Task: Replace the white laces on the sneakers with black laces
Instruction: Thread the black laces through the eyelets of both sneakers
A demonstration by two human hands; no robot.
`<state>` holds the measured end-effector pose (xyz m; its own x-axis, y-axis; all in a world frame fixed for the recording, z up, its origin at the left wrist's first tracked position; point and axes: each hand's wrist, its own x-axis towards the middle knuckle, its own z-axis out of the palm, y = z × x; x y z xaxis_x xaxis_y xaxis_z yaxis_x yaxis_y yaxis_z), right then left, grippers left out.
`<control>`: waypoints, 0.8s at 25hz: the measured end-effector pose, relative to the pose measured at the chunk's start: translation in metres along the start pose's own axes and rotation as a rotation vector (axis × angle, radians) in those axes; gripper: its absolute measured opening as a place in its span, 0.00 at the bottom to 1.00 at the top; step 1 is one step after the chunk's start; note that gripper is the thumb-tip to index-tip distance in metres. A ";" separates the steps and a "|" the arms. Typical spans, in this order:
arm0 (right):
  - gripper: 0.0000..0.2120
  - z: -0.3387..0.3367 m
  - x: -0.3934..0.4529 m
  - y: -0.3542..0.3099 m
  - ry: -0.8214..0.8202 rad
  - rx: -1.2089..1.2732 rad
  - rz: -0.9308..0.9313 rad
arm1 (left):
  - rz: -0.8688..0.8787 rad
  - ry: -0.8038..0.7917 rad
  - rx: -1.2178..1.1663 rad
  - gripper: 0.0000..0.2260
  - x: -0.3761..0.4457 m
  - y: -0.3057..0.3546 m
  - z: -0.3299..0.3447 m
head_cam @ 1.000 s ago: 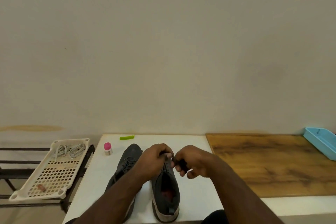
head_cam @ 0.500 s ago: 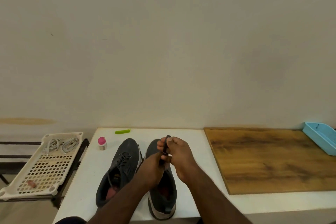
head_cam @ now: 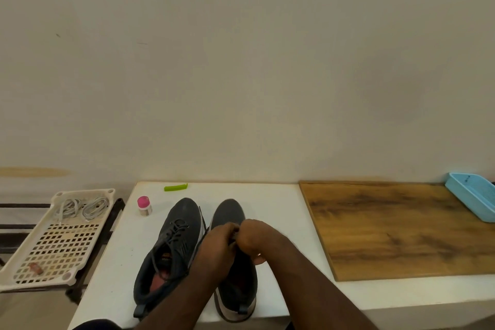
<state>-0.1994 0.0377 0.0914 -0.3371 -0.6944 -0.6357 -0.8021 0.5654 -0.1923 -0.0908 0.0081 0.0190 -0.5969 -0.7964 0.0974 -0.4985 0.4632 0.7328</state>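
Observation:
Two dark grey sneakers stand side by side on the white table [head_cam: 115, 249], toes toward the wall. The left sneaker [head_cam: 171, 246] carries a black lace through its eyelets. Over the lacing area of the right sneaker [head_cam: 230, 211], my left hand [head_cam: 217, 242] and my right hand [head_cam: 254, 238] are pressed together, fingers pinched on a black lace [head_cam: 204, 224] whose strand runs up between the shoes. The hands hide the eyelets of that shoe. Two coiled white laces [head_cam: 83, 207] lie in a cream perforated tray [head_cam: 51, 257] at the left.
A small bottle with a pink cap [head_cam: 144, 206] and a green clip [head_cam: 175, 187] lie near the table's back edge. A wooden board [head_cam: 396, 230] covers the right part, with a light blue tray [head_cam: 474, 199] at its far corner. A dark rack holds the cream tray.
My hands have come down from a raised pull of the lace to the right sneaker's tongue. The view has shifted slightly.

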 end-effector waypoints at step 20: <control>0.07 0.035 0.005 0.033 0.338 0.598 -0.174 | 0.035 0.076 0.083 0.11 -0.006 -0.021 0.004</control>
<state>-0.2100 0.0684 0.0561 -0.4413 -0.8421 -0.3100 -0.4824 0.5139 -0.7094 -0.0788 0.0051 0.0008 -0.5668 -0.8051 0.1749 -0.5309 0.5193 0.6697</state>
